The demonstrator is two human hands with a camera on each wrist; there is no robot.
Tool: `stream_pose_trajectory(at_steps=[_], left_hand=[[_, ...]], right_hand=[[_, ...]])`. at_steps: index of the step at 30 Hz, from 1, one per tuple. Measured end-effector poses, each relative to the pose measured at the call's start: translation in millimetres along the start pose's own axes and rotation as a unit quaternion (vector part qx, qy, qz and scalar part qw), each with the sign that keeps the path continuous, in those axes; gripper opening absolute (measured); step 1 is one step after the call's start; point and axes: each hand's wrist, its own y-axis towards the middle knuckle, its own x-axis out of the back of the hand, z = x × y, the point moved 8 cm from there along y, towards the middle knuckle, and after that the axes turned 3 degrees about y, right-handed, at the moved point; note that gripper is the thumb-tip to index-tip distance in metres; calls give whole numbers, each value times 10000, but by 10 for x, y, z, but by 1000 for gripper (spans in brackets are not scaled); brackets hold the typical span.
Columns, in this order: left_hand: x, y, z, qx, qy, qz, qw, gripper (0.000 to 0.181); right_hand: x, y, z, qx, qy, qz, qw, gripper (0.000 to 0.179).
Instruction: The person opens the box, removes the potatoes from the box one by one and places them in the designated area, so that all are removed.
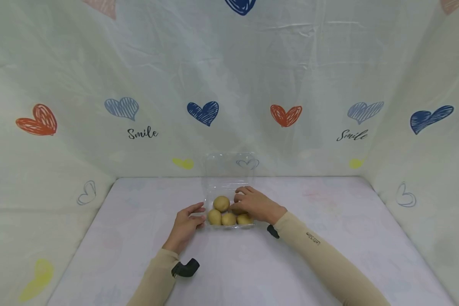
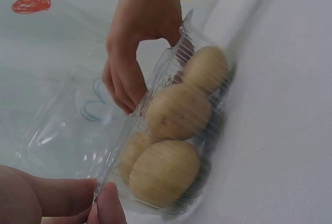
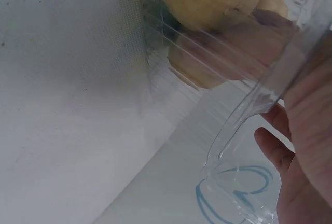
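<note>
A clear plastic clamshell box [image 1: 208, 191] stands on the table, its lid [image 1: 223, 168] raised at the back. Several yellowish potatoes [image 1: 221, 204] lie in it, seen through the ribbed wall in both wrist views. With thumb and fingers, my left hand [image 1: 185, 225] pinches the box's left rim, as the left wrist view shows. My right hand [image 1: 258, 205] reaches over the right rim into the box. Its thumb lies against a potato [image 3: 192, 68] at the right back, while its other fingers [image 3: 272, 146] are spread away from that potato. The hand partly hides this potato from above.
The box sits on a white-covered table [image 1: 137, 238], towards its back edge. A pale curtain [image 1: 245, 76] printed with hearts hangs behind and along both sides. A dark wrist mount [image 1: 185, 268] sticks out from the left sleeve.
</note>
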Motion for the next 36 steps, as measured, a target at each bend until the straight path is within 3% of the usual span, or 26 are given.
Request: stream_pose_trajectory(at_steps=[7, 18, 36], left_hand=[[-4, 24, -1, -16, -29, 1, 10000, 51], [-11, 4, -49, -19, 5, -24, 10000, 51], [-6, -4, -11, 19, 45, -23, 10000, 51]], right_hand=[[3, 20, 5, 49, -512, -41, 9987, 39], [18, 29, 6, 1, -821, -111, 9966, 40], [85, -24, -50, -8, -442, -218, 9988, 43]])
